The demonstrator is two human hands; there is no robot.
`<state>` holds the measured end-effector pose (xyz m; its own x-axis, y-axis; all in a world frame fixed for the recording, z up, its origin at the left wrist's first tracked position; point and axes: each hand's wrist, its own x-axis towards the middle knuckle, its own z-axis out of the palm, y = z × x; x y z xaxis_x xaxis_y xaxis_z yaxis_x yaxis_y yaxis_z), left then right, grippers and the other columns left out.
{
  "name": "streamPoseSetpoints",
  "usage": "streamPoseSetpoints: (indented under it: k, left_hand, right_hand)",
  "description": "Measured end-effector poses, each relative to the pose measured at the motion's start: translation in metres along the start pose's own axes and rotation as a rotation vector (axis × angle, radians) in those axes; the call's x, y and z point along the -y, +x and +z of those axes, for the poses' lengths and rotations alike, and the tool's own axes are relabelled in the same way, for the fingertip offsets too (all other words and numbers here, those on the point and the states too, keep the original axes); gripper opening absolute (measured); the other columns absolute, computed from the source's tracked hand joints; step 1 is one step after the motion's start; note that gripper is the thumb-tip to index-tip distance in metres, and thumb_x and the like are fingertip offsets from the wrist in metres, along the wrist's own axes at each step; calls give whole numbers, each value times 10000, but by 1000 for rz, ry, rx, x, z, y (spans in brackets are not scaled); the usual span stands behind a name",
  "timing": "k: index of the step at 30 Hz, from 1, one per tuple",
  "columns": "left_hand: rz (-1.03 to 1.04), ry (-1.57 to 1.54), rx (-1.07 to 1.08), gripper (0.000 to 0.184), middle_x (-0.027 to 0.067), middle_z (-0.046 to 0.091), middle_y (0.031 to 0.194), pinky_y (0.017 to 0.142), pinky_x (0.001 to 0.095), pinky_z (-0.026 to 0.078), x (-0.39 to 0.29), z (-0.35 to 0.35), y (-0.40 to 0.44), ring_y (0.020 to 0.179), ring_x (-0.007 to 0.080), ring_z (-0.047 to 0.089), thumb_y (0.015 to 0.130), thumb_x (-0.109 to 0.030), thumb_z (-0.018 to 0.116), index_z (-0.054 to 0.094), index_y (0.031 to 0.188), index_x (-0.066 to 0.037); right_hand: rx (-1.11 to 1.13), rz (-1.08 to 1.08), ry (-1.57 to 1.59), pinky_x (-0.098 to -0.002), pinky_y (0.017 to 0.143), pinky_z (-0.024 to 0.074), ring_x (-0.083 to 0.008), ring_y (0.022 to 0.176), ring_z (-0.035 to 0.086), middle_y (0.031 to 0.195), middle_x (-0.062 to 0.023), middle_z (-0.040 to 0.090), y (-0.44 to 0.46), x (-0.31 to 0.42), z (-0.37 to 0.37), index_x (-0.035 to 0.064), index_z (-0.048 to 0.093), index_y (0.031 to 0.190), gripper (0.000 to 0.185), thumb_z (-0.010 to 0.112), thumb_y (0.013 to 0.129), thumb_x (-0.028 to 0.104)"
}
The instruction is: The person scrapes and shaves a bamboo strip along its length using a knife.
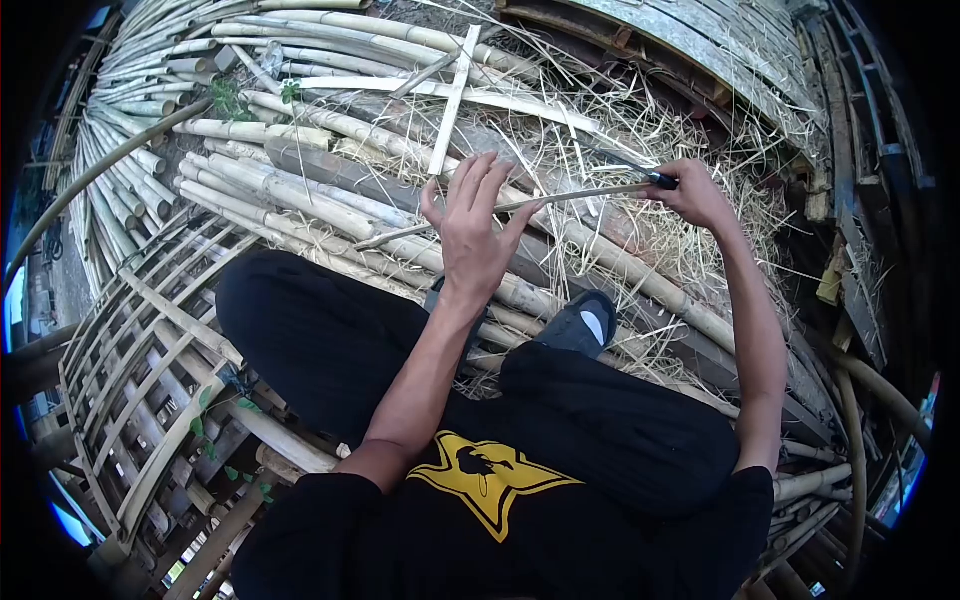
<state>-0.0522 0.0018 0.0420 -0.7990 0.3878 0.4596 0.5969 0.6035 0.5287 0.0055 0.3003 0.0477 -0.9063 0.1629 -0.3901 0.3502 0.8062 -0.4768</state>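
Note:
A thin bamboo strip (585, 194) runs from near my left hand to my right hand. My left hand (474, 230) is raised over its left part with the fingers spread; the thumb is at the strip, and no grip on it shows. My right hand (692, 193) is closed round the strip's right end and the black handle (661, 180) of a knife. The knife's dark blade (612, 157) points up and left, above the strip. Beyond my left hand lies a flat pale slat (456, 100), crossing a long split bamboo piece (400, 88).
Bamboo poles (290, 190) lie under and ahead of my hands. Shavings (700, 240) cover the ground at the right. A woven bamboo lattice (140, 370) stands at the left, a wooden platform (700, 45) at the upper right. My sandalled foot (580, 325) rests below the hands.

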Motion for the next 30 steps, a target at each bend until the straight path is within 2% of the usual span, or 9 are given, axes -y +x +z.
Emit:
streamPoseSetpoints:
  k: [4, 5, 6, 9, 14, 18, 20, 25, 30]
  left_hand:
    - [31, -257, -115, 175, 24, 638, 873, 954, 382, 262, -7, 7, -11, 892, 190, 589, 761, -175, 750, 646, 877, -97]
    - [56, -212, -52, 158, 38, 631, 800, 840, 352, 374, -8, 8, -15, 783, 187, 598, 792, -168, 728, 638, 857, -56]
    - [54, -212, -53, 158, 38, 631, 800, 840, 352, 374, -9, 10, -17, 783, 187, 598, 792, -168, 728, 638, 857, -56]
    - [-486, -642, 533, 289, 90, 643, 770, 589, 288, 459, -13, 17, -21, 668, 115, 584, 932, -251, 590, 625, 998, 29]
    - [-533, -874, 590, 399, 82, 634, 854, 614, 267, 461, -15, 34, -38, 718, 112, 584, 953, -320, 560, 537, 1161, 20]
    - [-582, -1035, 613, 426, 75, 614, 864, 614, 230, 460, -15, 34, -37, 710, 89, 570, 957, -312, 557, 441, 1215, 6]
    - [-631, -1248, 674, 363, 72, 613, 904, 614, 227, 471, -15, 32, -34, 730, 90, 586, 966, -229, 548, 419, 1207, 11]
    - [-739, -1389, 598, 700, 103, 620, 978, 797, 257, 529, -11, 33, -35, 889, 132, 626, 923, -46, 573, 143, 1474, -15]
    - [-621, -1249, 756, 679, 85, 611, 937, 761, 249, 527, -3, 35, -38, 871, 130, 626, 925, -57, 570, 169, 1471, -11]
  right_hand:
    - [34, 37, 217, -298, 459, 295, -94, 467, 394, 503, 17, 478, 1, 0, 14, 35, 716, 776, 328, 783, 754, 355]
    - [70, 67, 280, -269, 433, 265, -56, 452, 371, 509, 51, 461, 0, 3, 18, 40, 708, 773, 327, 783, 760, 358]
    - [71, 66, 278, -269, 433, 265, -56, 452, 371, 509, 51, 461, -1, 9, 21, 40, 708, 773, 327, 783, 760, 358]
    - [208, 198, 621, -230, 377, 197, -25, 388, 309, 502, 70, 441, -8, 33, 27, 46, 697, 807, 315, 768, 786, 352]
    - [445, 59, 1153, -208, 370, 234, -22, 395, 359, 538, 52, 472, -18, 63, 59, -3, 655, 970, 269, 693, 869, 244]
    - [386, 171, 1254, -187, 399, 274, -11, 442, 402, 611, 42, 548, -22, 79, 73, 17, 661, 1014, 241, 684, 876, 214]
    - [318, 160, 1205, -182, 397, 280, -10, 437, 396, 598, 50, 533, -21, 84, 71, 20, 661, 1019, 229, 675, 882, 202]
    - [172, 168, 1149, -163, 437, 337, -8, 466, 418, 619, 46, 570, -26, 94, 76, 23, 674, 1036, 268, 684, 877, 238]
    - [96, 108, 1085, -195, 437, 337, -11, 483, 446, 615, 31, 571, -19, 77, 79, 26, 689, 926, 264, 681, 879, 286]
